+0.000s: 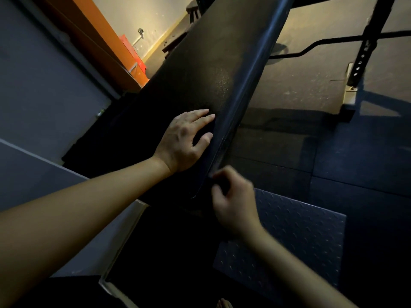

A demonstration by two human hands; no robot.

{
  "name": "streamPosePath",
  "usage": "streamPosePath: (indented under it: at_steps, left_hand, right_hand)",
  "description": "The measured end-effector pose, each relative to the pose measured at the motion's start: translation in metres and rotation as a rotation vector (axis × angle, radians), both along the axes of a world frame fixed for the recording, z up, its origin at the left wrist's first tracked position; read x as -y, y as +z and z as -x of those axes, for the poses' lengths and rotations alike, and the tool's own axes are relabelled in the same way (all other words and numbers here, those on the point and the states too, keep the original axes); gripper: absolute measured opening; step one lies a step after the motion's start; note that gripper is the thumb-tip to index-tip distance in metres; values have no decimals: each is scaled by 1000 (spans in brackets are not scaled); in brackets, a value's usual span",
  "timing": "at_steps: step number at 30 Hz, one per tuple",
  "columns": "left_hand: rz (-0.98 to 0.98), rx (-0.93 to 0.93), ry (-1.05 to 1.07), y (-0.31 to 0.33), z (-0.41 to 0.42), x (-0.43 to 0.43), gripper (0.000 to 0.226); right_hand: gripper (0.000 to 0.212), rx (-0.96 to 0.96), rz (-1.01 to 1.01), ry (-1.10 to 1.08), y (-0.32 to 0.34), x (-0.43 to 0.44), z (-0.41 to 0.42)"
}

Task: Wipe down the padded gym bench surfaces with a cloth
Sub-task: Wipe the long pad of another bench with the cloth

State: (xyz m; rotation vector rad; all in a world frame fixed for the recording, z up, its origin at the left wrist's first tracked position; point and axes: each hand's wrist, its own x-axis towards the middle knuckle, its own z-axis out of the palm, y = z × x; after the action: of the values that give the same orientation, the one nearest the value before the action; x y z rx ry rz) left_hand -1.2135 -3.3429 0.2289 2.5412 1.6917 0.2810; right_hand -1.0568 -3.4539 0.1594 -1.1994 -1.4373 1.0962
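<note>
padded bench [200, 70] runs out diagonally ahead of you, its near end lying right under and between your hands. your left hand [182, 141] lies flat on the top of the pad with fingers straight and spread, pressing down close to the pad's right-hand seam. your right hand [233, 203] sits just below it at the pad's near corner, blurred, with fingers curled in toward the thumb. whether it pinches something there or is merely clenched, you cannot tell from this view. the cloth is not plainly visible. a darker patch under your left fingers could be it, but the light is too dim to say.

as for progress, nothing on the vinyl marks a wiped zone from an unwiped one. judging by where your hands are, you are working the near end, and the long stretch of pad beyond your left fingertips, along with the rolled side edge [251, 70] running away from your right hand, looks like work remaining.
</note>
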Motion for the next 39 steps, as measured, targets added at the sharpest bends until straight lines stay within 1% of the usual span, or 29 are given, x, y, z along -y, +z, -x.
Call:
streamPosePath:
  at_steps: [2,4,5,6,9,10,12,15,16,18,21,22,24,26,28,29,31,33,34,36,38,39]
  left_hand:
    - [-5,9,2,0,1,0,64]
    - [-10,4,0,-1,0,0,63]
    - [-8,0,-2,0,0,0,63]
    - [-4,-2,-4,0,1,-1,64]
    - [1,-2,0,-1,1,-2,66]
    - [-3,0,-2,-1,1,-2,66]
    - [-11,11,-8,-3,1,-1,65]
    - [-14,28,-11,-4,3,-2,64]
    - [-12,30,-15,-4,4,-3,64]
    - [-14,30,-20,-4,4,-4,63]
    - [-18,26,-23,-6,5,-5,63]
    - [-18,25,-25,-6,5,-5,63]
    - [-20,30,-29,-7,7,-6,62]
    - [-19,39,-25,-8,8,-6,61]
    - [-12,43,-27,-8,8,-6,61]
    - [-7,43,-26,-7,8,-6,61]
    - [-6,44,-29,-7,7,-6,61]
    - [-10,39,-31,-7,6,-6,62]
    - [-13,34,-32,-7,6,-7,61]
    - [-11,36,-33,-7,6,-6,61]
    - [-9,46,-34,-7,5,-6,60]
    - [-9,49,-34,-6,5,-6,60]
  right_hand:
    - [18,77,8,-161,1,-51,-11]
    - [14,85,26,-230,1,-81,-19]
    - [14,80,20,-235,-1,-77,-15]
    - [16,76,-2,-204,-2,-59,-10]
    - [24,42,-68,32,-1,10,0]
    - [24,64,-106,31,0,10,-2]
    - [21,126,-159,-87,-4,-34,-9]
    - [14,219,-74,-269,-2,-124,-28]
    - [13,213,-57,-296,-4,-137,-32]
    - [15,178,-50,-314,-7,-124,-26]
    - [24,84,-77,-129,-12,-51,-11]
    - [26,81,-102,-92,-12,-40,-10]
    - [25,119,-138,-114,-11,-66,-17]
    - [22,161,-95,-251,-10,-125,-29]
    - [20,79,1,-306,-10,-165,-40]
    - [20,18,24,-320,-12,-167,-38]
    - [23,-59,14,-316,-17,-134,-27]
    - [25,-110,9,-223,-22,-89,-17]
    - [25,-107,-6,-197,-23,-81,-17]
    - [25,-71,-9,-215,-21,-104,-23]
    - [24,-38,16,-304,-21,-152,-35]
    - [24,-59,36,-327,-20,-168,-40]
